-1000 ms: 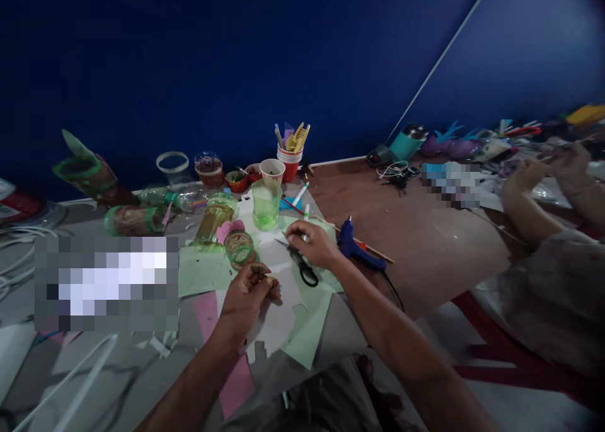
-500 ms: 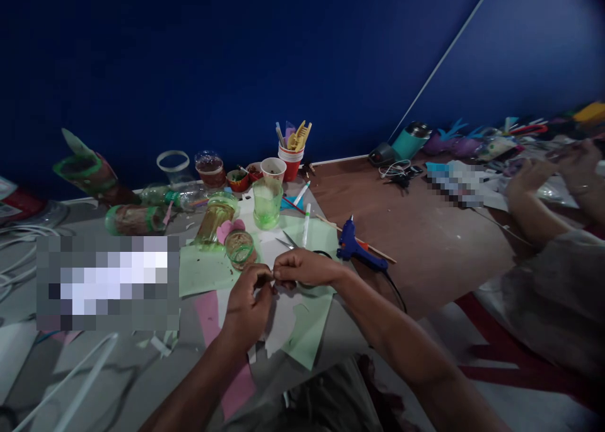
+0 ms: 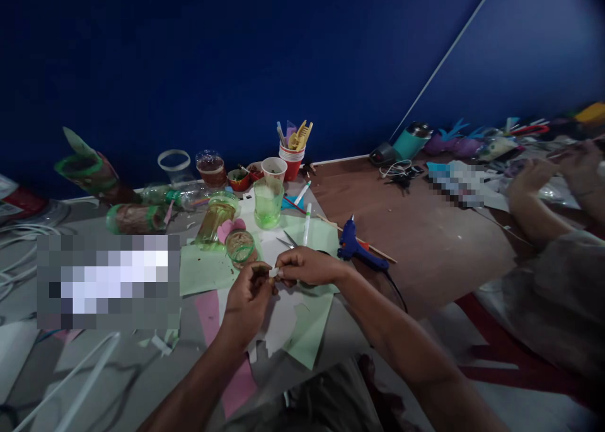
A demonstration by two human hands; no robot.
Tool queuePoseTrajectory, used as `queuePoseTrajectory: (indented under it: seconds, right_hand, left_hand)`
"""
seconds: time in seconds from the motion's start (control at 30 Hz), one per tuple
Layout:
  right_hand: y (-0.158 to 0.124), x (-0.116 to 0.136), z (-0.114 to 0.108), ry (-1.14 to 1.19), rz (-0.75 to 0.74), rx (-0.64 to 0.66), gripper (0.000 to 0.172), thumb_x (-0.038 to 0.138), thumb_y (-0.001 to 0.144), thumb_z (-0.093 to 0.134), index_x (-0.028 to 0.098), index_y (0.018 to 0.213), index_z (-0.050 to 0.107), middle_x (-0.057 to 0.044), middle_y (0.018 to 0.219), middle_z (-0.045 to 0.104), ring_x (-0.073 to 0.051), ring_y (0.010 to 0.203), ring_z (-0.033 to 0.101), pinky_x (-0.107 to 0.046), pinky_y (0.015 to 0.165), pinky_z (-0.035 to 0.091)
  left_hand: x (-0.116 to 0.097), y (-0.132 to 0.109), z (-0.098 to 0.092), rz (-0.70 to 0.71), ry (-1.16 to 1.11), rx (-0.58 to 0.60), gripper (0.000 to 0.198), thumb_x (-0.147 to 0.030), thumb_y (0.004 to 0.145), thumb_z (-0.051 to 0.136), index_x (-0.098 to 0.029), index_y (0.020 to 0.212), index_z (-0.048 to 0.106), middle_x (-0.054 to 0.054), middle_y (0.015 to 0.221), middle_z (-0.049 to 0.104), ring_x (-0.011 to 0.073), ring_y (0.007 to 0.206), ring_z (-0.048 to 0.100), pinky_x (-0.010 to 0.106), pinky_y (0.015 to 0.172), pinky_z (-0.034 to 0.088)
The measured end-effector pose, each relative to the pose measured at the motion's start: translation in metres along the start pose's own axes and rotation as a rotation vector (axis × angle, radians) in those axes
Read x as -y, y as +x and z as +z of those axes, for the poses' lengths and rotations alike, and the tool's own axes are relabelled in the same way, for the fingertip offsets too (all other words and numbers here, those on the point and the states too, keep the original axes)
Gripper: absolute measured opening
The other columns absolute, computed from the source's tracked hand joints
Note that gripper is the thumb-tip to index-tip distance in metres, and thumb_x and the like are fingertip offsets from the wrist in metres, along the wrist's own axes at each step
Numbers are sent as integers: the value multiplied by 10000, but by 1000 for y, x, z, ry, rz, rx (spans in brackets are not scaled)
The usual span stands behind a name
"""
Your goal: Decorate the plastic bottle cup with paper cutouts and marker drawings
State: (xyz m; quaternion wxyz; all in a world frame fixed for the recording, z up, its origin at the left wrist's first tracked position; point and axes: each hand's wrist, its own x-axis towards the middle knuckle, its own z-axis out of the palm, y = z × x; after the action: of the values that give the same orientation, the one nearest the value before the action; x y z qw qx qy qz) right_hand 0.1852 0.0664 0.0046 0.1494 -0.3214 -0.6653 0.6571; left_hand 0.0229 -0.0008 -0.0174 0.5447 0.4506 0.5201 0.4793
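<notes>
Between my fingertips is a small white piece of paper [image 3: 273, 272], pinched from both sides. My left hand [image 3: 249, 296] is closed on its left edge, and my right hand [image 3: 307, 266] grips it from the right. Just beyond them stands a clear jar with a green rim [image 3: 241, 248], with a pink paper shape [image 3: 231, 230] at its far side. Scissors [image 3: 286, 240] lie partly hidden behind my right hand. Under my hands are sheets of white paper [image 3: 278, 318] and green paper [image 3: 309, 341], with a pink strip [image 3: 239, 388] at the left.
A blue glue gun [image 3: 352, 243] rests to the right beside a wooden stick. A green-tinted cup [image 3: 268, 205], a white marker [image 3: 307, 224] and a red cup of utensils [image 3: 292, 161] stand or lie farther back. Another person's hands [image 3: 534, 180] are at the far right.
My fingers have shifted slightly, and the small white piece now shows between them. The things on the table stay where they were.
</notes>
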Motion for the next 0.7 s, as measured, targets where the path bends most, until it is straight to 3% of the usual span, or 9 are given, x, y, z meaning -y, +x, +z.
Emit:
queuePoseTrajectory:
  seconds: [0.1,0.17,0.33,0.4,0.6,0.7]
  right_hand:
    - [0,-1,0,-8,-3,3,189,314,782,563,146,694,568,36,561,535,-67,520,464,-167,503,354]
    - [2,-3,-2,9,-34,-65,158,309,759,574,151,745,581,28,606,552,-78,554,485,-179,535,382]
    - [9,-16,-21,-41,-135,-692,138,276,686,578,167,770,589,36,644,536,-84,538,452,-199,523,373]
    - [10,-23,-33,-134,-121,-862,152,310,694,573,165,734,597,40,592,514,-93,524,441,-208,511,358]
    - [7,-35,-57,-248,-77,-1131,293,412,774,480,178,606,537,26,541,474,-114,523,430,-231,514,336]
    - [7,-37,-59,-283,-120,-1237,189,349,734,521,173,682,567,7,629,526,-125,585,459,-239,571,366]
  left_hand:
    - [-2,0,2,-12,-41,-11,223,-233,715,626,-197,907,520,-43,677,565,102,595,557,224,582,444]
    - [-3,0,3,-15,-56,-27,242,-227,704,632,-203,913,515,-59,665,534,89,565,548,215,559,442]
    - [-4,-1,4,-37,-45,-23,232,-241,687,635,-211,877,506,-78,633,496,74,486,523,209,500,440]
    - [-4,-2,4,-54,-23,7,213,-250,694,626,-209,868,511,-77,610,494,80,480,526,210,490,440]
    - [-4,-4,5,-70,-3,52,208,-250,679,623,-197,858,531,-62,610,513,97,502,542,235,525,473]
    - [-3,-4,5,-60,28,43,200,-239,675,627,-193,853,548,-47,648,527,97,516,546,236,538,473]
